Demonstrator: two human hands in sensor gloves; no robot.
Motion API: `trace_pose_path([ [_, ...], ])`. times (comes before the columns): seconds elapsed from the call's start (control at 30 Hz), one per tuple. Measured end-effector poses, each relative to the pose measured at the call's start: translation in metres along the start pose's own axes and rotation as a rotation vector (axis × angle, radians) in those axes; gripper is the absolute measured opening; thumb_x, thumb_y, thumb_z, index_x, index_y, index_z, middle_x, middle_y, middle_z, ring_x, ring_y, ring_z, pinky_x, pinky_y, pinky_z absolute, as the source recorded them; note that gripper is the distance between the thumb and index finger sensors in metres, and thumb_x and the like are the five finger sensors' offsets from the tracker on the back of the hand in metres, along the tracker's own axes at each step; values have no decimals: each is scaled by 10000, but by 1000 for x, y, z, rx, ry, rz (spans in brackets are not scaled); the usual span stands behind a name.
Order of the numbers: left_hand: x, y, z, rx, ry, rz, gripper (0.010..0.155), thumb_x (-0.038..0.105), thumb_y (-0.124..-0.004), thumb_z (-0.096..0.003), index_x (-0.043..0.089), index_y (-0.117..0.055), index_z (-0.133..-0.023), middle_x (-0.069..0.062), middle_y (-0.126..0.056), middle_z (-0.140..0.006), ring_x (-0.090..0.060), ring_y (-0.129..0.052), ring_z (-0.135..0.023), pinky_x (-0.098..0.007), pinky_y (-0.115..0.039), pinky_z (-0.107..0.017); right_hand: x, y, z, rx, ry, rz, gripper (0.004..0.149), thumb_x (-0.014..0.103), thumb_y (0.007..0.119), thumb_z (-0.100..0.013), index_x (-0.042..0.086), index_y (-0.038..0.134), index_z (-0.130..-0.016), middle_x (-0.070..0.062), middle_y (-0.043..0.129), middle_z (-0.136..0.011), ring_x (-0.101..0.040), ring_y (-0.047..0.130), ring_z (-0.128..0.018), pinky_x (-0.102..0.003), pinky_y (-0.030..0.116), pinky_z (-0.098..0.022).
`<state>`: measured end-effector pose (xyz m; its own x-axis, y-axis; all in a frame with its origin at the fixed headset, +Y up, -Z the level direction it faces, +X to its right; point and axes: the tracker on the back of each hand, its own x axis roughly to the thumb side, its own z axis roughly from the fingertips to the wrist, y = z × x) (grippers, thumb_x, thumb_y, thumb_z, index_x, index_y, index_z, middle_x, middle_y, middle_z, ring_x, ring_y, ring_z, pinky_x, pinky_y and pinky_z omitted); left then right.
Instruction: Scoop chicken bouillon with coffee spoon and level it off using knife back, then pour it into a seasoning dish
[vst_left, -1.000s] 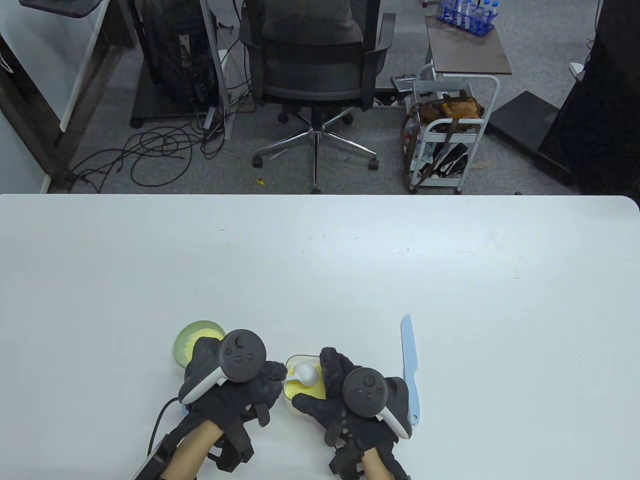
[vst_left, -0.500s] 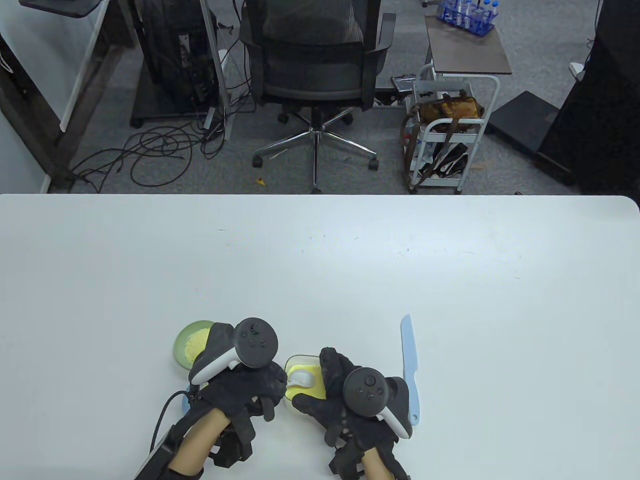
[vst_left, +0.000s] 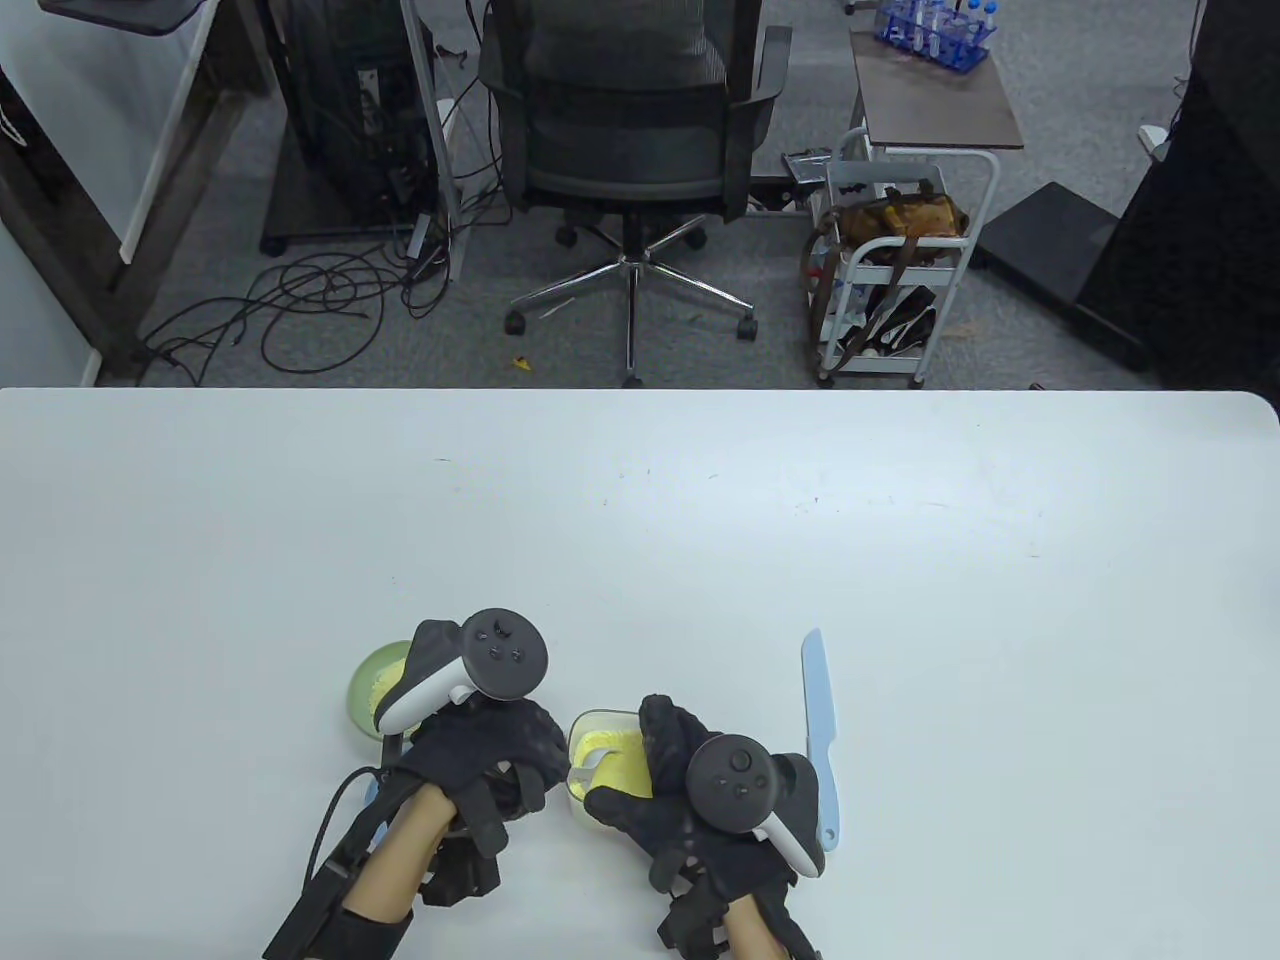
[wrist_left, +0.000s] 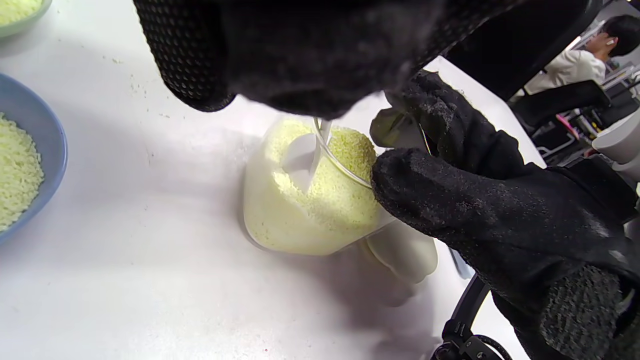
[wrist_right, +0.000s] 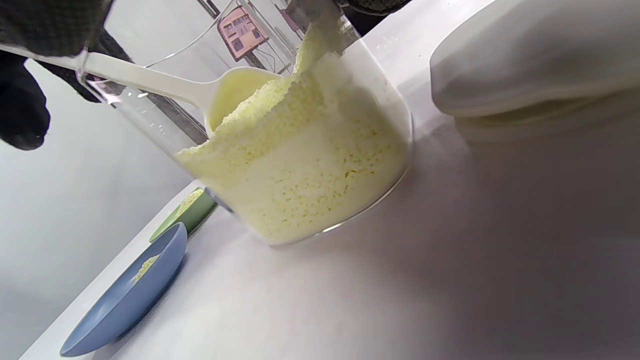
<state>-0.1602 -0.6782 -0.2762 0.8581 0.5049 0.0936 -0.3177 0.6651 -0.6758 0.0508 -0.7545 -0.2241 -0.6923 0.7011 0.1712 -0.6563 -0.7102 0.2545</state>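
Left hand pinches white coffee spoon by handle; bowl of spoon dug into yellow chicken bouillon, partly buried. Right hand wraps fingers around clear jar holding bouillon, jar tilted toward left hand. Light blue knife lies flat on table, just right of right hand, untouched. Green dish with yellow granules sits just beyond left hand; blue dish with granules close beside same hand. White lid rests beside jar, near right hand.

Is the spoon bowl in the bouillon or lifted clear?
In. The right wrist view shows the spoon bowl half sunk in the granules inside the clear jar; the left hand holds its handle.
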Motion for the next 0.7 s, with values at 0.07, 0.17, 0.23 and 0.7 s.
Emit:
trace_pose_path([
  [0.07, -7, -4, -1, -12, -13, 61, 444, 263, -814, -460, -89, -852, -728, -74, -990, -96, -6, -858, 141, -312, -844, -385, 0, 0, 0, 0, 1, -4, 955, 596, 779, -434, 124, 214, -1043, -222, 288, -1086, -383, 446, -869, -630, 173, -720],
  [0.17, -20, -12, -4, -31, -28, 151, 450, 265, -795, -468, -97, -844, -729, -60, -988, -89, 2, -856, 144, -305, -851, -370, 0, 0, 0, 2, 0, -8, 954, 596, 778, -436, 124, 212, -1042, -222, 286, -1086, -383, 444, -869, -631, 173, -720],
  [0.23, -29, -16, -6, -90, -66, 247, 460, 269, -768, -479, -115, -820, -727, -44, -986, -98, 14, -861, 139, -288, -855, -365, 0, 0, 0, 1, 2, -8, 953, 597, 777, -435, 125, 213, -1042, -223, 284, -1086, -380, 448, -869, -630, 175, -720],
  [0.7, -65, -37, -5, -44, -168, 562, 465, 296, -764, -473, -87, -821, -731, -28, -979, -108, 21, -857, 135, -289, -852, -361, -1, 0, 0, 3, 3, -26, 956, 598, 778, -434, 129, 209, -1041, -219, 283, -1086, -381, 445, -869, -629, 173, -721],
])
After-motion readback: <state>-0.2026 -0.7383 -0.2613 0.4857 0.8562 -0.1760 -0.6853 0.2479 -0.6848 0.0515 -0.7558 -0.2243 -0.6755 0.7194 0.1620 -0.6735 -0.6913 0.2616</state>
